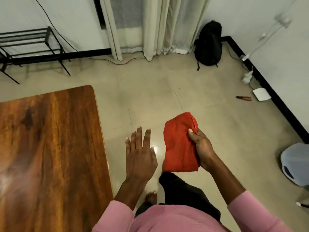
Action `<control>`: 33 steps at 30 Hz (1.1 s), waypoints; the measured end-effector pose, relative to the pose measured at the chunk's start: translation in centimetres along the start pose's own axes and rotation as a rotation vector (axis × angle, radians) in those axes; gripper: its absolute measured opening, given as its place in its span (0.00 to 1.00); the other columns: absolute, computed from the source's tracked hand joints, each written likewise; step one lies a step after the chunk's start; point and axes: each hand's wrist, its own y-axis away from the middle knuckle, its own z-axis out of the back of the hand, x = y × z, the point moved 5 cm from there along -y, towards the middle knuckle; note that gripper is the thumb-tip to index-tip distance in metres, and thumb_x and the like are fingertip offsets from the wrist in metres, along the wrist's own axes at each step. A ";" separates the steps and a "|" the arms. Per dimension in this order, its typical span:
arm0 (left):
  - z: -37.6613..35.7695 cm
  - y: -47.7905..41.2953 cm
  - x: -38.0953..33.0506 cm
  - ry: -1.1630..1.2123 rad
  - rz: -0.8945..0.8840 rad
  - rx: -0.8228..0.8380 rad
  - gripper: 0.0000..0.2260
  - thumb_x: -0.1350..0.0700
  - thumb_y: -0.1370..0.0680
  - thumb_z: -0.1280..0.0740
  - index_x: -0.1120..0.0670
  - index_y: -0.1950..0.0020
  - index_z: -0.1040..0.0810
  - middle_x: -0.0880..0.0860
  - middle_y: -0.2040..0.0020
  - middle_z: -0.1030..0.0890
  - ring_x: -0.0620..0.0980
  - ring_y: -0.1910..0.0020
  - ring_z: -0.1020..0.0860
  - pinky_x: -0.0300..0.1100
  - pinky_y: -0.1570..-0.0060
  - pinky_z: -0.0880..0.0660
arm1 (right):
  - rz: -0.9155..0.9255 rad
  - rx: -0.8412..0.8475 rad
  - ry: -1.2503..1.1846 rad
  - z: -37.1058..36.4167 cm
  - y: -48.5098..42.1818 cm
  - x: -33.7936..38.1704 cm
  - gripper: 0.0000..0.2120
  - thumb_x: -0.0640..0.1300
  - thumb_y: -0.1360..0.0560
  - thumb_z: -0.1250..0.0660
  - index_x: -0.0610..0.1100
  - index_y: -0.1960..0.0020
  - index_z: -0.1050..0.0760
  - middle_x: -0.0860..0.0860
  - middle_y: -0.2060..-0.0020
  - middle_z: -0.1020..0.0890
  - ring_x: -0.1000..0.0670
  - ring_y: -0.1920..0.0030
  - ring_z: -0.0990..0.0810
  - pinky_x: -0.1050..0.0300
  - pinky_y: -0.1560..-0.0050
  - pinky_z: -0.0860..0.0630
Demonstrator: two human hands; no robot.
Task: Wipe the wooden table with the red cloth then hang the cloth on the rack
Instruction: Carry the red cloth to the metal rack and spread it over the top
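Note:
The folded red cloth (pixel 179 144) hangs in the air over the floor, gripped along its right edge by my right hand (pixel 201 149). My left hand (pixel 140 154) is held flat with fingers spread, empty, just left of the cloth and right of the wooden table (pixel 50 148). The glossy brown table fills the lower left; its surface is bare. The black metal rack (pixel 31 46) stands against the far wall at the upper left, with nothing on its bars.
A black backpack (pixel 209 46) leans in the far corner beside pale curtains (pixel 150 25). Cables, a white box (pixel 261 94) and red-handled pliers (pixel 244 98) lie along the right wall. A white-blue bin (pixel 296 162) sits at the right edge. Tiled floor lies between table and rack.

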 end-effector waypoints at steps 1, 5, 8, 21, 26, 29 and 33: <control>0.3 -1.5 0.0 -0.001 0.015 -0.012 0.30 0.53 0.21 0.38 0.52 0.21 0.44 0.58 0.21 0.43 0.58 0.22 0.43 0.54 0.26 0.54 | 0.002 0.020 -0.010 -0.1 -1.5 0.8 0.08 0.50 0.20 0.42 0.56 0.43 0.27 0.57 0.51 0.16 0.53 0.50 0.17 0.60 0.59 0.21; 2.0 -7.6 -0.7 -0.022 0.036 -0.041 0.29 0.54 0.21 0.38 0.52 0.21 0.43 0.58 0.21 0.43 0.58 0.22 0.43 0.54 0.26 0.54 | 0.017 0.062 -0.068 -0.7 -7.7 4.1 0.09 0.52 0.20 0.43 0.55 0.44 0.26 0.57 0.53 0.16 0.54 0.53 0.17 0.62 0.63 0.21; 3.3 -12.2 -1.2 -0.057 0.078 -0.044 0.29 0.54 0.21 0.39 0.52 0.21 0.44 0.57 0.20 0.44 0.57 0.22 0.45 0.53 0.25 0.55 | 0.003 0.083 -0.124 -1.5 -12.4 6.5 0.12 0.55 0.21 0.44 0.53 0.43 0.26 0.55 0.51 0.16 0.52 0.51 0.17 0.60 0.59 0.21; 6.8 -29.9 3.0 -0.070 0.240 -0.125 0.29 0.53 0.19 0.40 0.50 0.20 0.48 0.55 0.20 0.47 0.55 0.21 0.48 0.51 0.24 0.58 | -0.007 0.227 -0.090 -10.4 -30.7 16.3 0.14 0.55 0.20 0.44 0.50 0.42 0.25 0.53 0.50 0.16 0.51 0.49 0.17 0.56 0.55 0.21; 8.9 -37.3 7.5 0.011 0.284 -0.188 0.29 0.52 0.19 0.42 0.49 0.20 0.50 0.54 0.19 0.49 0.53 0.21 0.50 0.48 0.25 0.60 | 0.009 0.224 -0.025 -15.7 -37.1 19.8 0.13 0.56 0.21 0.44 0.53 0.43 0.25 0.54 0.51 0.16 0.52 0.51 0.17 0.57 0.57 0.21; 10.9 -42.1 11.1 0.031 0.279 -0.197 0.29 0.51 0.18 0.43 0.48 0.20 0.52 0.53 0.19 0.51 0.52 0.20 0.52 0.47 0.25 0.62 | 0.016 0.206 0.014 -19.9 -40.8 21.8 0.16 0.58 0.22 0.43 0.53 0.40 0.26 0.53 0.49 0.16 0.51 0.50 0.17 0.52 0.53 0.22; 14.3 -48.0 16.0 0.029 0.266 -0.233 0.29 0.51 0.19 0.44 0.48 0.20 0.52 0.53 0.19 0.51 0.52 0.20 0.52 0.48 0.25 0.62 | 0.057 0.237 0.079 -26.6 -45.2 25.0 0.17 0.57 0.21 0.44 0.51 0.39 0.26 0.51 0.49 0.16 0.50 0.49 0.17 0.49 0.49 0.22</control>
